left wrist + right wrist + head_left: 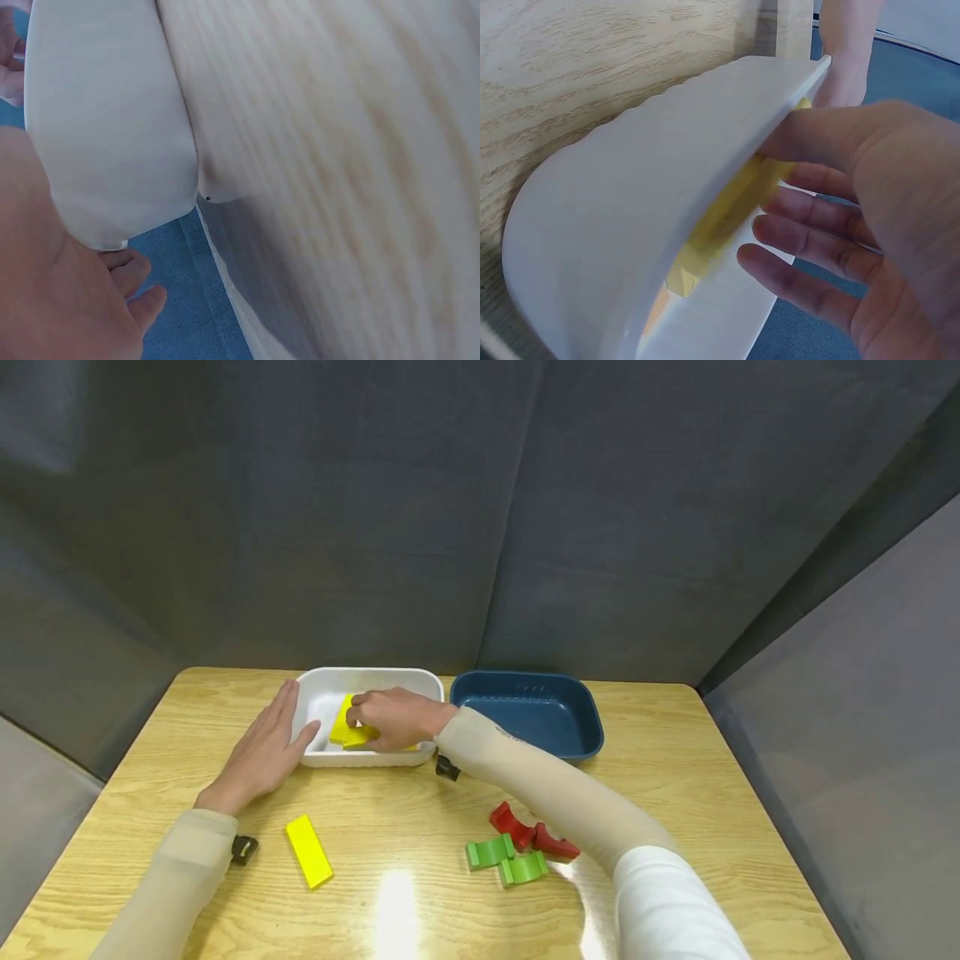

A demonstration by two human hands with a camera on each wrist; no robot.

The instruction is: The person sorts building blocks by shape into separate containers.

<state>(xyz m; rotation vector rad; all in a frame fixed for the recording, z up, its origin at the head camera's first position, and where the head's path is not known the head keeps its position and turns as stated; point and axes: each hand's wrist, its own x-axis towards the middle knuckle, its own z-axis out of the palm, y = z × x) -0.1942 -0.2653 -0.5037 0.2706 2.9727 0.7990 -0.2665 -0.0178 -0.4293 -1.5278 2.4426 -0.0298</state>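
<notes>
A white plastic bin [375, 759] stands at the back left of the table. My right hand [401, 718] reaches into it and pinches a yellow block [362, 737] between thumb and fingers; in the right wrist view the yellow block [727, 214] sits just inside the wall. Another yellow piece [342, 718] lies beside it in the bin, partly covered by the fingers. Along the bin's left end, my left hand [258, 758] rests with its fingers straight, touching the rim. The left wrist view shows that palm [60, 292] against the bin's outer wall [112, 135].
An empty dark blue bin [525, 718] stands right of the white one, under my right forearm. A yellow rectangular block [309, 852] lies at the front left. Red arched blocks [512, 825] and green arched blocks [523, 869] lie together near the right forearm. Dark curtains [360, 527] border the table.
</notes>
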